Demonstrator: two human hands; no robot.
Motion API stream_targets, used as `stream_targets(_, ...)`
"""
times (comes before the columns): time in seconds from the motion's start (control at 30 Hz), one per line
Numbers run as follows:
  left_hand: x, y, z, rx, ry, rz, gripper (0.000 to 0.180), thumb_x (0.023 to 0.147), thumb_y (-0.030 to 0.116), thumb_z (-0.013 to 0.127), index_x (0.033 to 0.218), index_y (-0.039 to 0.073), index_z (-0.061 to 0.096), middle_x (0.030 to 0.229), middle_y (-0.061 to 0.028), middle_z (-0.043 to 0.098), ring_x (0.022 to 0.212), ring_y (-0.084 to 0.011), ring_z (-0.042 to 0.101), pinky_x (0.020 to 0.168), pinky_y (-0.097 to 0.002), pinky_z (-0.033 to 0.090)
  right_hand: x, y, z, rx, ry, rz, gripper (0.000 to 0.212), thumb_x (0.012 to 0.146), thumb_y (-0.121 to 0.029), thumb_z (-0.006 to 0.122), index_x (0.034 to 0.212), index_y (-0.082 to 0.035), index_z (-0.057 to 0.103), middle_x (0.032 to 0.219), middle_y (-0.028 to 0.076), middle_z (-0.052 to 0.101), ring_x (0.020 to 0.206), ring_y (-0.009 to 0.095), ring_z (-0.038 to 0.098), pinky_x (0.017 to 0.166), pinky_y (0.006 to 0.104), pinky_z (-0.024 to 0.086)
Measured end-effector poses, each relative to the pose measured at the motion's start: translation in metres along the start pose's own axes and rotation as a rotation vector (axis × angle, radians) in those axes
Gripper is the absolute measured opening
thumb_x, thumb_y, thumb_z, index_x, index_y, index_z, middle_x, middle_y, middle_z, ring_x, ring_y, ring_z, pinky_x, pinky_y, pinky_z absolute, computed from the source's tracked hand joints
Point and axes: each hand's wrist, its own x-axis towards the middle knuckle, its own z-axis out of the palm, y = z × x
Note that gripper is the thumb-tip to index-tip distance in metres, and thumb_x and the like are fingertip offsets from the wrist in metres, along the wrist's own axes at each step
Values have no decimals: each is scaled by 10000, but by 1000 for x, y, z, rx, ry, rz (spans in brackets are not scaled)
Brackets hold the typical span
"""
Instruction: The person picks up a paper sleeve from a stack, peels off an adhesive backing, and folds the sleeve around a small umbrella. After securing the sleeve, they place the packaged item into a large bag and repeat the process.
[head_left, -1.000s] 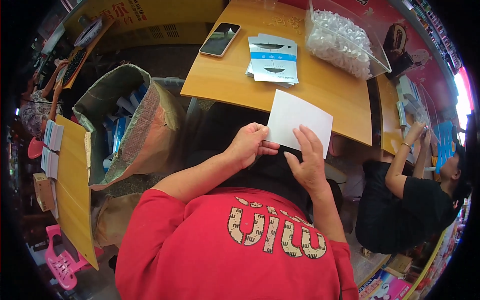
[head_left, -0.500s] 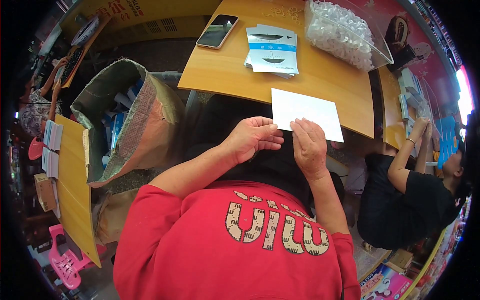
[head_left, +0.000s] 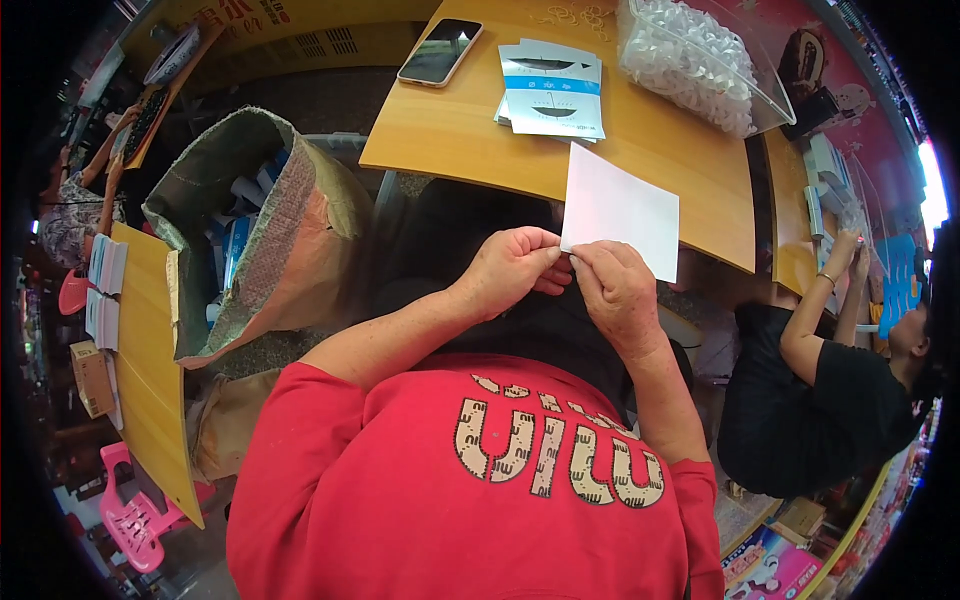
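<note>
A plain white card (head_left: 620,208) is held up in front of me at the near edge of the wooden table (head_left: 470,130). My left hand (head_left: 510,270) pinches its lower left corner. My right hand (head_left: 615,292) grips the same lower edge, its fingers touching the left hand. Farther back on the table lies a small stack of blue-and-white printed cards (head_left: 552,90).
A dark phone (head_left: 440,52) lies at the table's far left. A clear bin of small white pieces (head_left: 690,62) stands at the far right. A large woven sack (head_left: 265,235) with rolled items stands left of me. A person in black (head_left: 850,390) works at the right.
The card has tilted and come lower toward the table's near edge. Both hands have drawn together at its lower left corner.
</note>
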Motion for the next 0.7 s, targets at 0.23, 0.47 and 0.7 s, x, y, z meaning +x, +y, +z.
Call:
stream_targets(0.23, 0, -7, -2, 783, 69, 414, 137, 831, 101, 477, 877, -3, 553, 711, -84, 593, 667, -154, 592, 599, -252, 477, 3, -3, 3, -122, -63, -21, 36, 731, -88, 536, 712, -60, 527, 641, 69, 513, 618, 227, 526, 558, 319, 436)
stream_targets(0.47, 0, -8, -1, 1029, 103, 595, 108, 804, 90, 492, 825, 8, 559, 663, -100, 576, 590, -185, 578, 541, -266, 456, 7, -5, 0, -189, -178, -29, 50, 702, -73, 522, 674, -51, 488, 608, 94, 479, 594, 258, 513, 547, 343, 429)
stream_targets(0.7, -8, 6, 4, 651, 56, 219, 150, 826, 112, 486, 872, -16, 548, 691, -70, 591, 616, -109, 572, 564, -245, 474, 8, -5, 2, -36, -91, 47, 40, 681, -48, 517, 658, -33, 489, 612, 112, 496, 586, 278, 507, 549, 361, 427)
